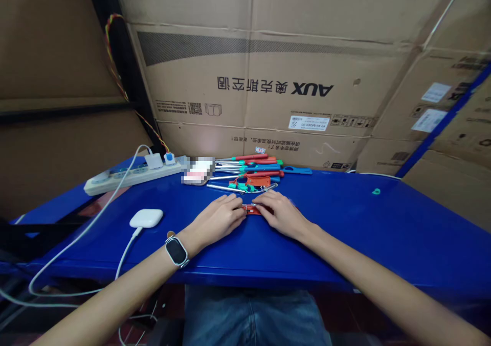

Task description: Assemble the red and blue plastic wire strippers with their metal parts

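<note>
An orange plastic lighter casing (pixel 252 209) lies low over the blue table, with small pale parts showing inside it. My left hand (pixel 226 212) is closed on its left end, with the fingertips bent down. At the right end, my right hand (pixel 282 213) pinches the casing, thumb in front. The fingers hide both ends. Just beyond the hands lie another orange casing half (pixel 258 181), small green plastic parts (pixel 243 187) and a thin metal tube (pixel 225 188). Behind these is a pile of long-necked lighters (pixel 253 167) with red, blue and green bodies.
A white power strip (pixel 134 176) with plugs stands at the back left. In front of it, a white earphone case (pixel 146 217) is attached to a cable. A phone (pixel 197 171) lies beside the lighters. Cardboard (pixel 276 60) walls the back. A green piece (pixel 376 191) sits right.
</note>
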`<state>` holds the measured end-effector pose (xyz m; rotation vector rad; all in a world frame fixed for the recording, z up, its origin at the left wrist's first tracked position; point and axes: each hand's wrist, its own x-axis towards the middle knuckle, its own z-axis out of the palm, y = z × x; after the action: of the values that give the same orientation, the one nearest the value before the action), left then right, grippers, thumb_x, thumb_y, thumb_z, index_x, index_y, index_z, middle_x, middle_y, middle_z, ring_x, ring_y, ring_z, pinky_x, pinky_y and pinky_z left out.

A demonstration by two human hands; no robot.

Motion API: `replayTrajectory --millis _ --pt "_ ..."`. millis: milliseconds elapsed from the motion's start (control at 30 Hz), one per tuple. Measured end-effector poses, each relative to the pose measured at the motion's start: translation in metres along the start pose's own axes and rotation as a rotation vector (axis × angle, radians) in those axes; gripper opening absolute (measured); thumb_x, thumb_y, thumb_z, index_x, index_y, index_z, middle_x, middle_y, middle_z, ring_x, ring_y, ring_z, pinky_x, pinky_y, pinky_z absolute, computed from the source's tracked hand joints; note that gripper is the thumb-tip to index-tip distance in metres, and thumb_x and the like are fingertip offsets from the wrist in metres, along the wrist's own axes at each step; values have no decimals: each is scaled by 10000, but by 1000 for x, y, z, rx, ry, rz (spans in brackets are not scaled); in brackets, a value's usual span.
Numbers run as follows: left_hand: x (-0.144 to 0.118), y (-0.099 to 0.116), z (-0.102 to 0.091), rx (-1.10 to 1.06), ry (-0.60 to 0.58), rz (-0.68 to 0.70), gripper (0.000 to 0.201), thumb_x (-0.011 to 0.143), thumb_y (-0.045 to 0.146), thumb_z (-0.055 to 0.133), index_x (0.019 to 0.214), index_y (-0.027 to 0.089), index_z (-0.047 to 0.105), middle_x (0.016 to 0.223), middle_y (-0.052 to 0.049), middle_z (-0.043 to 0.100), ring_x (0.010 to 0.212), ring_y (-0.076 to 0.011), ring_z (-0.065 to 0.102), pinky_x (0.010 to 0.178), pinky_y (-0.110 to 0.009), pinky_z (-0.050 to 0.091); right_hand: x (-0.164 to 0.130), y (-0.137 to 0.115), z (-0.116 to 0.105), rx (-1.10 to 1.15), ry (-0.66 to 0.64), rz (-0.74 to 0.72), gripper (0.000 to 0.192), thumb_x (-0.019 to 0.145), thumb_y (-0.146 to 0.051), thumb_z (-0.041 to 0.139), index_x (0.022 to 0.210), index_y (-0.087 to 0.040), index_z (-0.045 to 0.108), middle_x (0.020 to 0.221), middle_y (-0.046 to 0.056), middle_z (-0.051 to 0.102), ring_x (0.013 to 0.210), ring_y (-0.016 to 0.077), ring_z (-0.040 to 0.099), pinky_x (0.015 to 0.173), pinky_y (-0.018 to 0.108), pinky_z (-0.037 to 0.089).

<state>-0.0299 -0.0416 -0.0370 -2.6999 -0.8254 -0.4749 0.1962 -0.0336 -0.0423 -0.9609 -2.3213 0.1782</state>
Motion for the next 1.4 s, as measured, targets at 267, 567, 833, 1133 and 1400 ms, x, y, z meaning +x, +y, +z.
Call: replayTrajectory --millis 267,567,833,1133,1400 --pt "0 0 2 -16 -1 6 262 1007 246 441 909 160 669 867 -47 573 807 -176 494 760 -307 412 7 -3 4 88 12 195 203 973 -241 437 1144 -219 544 978 53 688 885 206 642 806 346 467" --pt "0 2 1 -14 -27 -2 277 1012 249 428 923 158 675 872 -51 575 819 -180 493 762 -309 413 2 2 -3 71 -53 111 58 929 -233 535 962 -203 572 975 42 650 878 179 600 803 324 413" --pt "-1 2 1 -2 -31 -2 272 1015 240 422 949 156 673 882 -50 583 814 -177 498 747 -317 421 -1 2 1 3 -66 176 165 887 -156 581 1014 -215 668 1039 45 661 985 193 598 859 357 386" --pt "-1 4 1 0 -18 -4 238 1006 236 446 946 154 662 891 -53 589 828 -183 508 762 -316 424 -7 -10 -9 -300 -110 -1 265 972 -219 496 1147 -220 696 1015 79 654 1009 226 539 804 366 345" --pt "1 3 -1 1 14 -42 241 1007 270 443 1035 163 657 906 -56 572 840 -191 510 754 -322 418 -9 -10 -9 -346 -166 0 315 979 -191 484 1234 -231 664 1044 94 642 980 215 538 789 352 338"
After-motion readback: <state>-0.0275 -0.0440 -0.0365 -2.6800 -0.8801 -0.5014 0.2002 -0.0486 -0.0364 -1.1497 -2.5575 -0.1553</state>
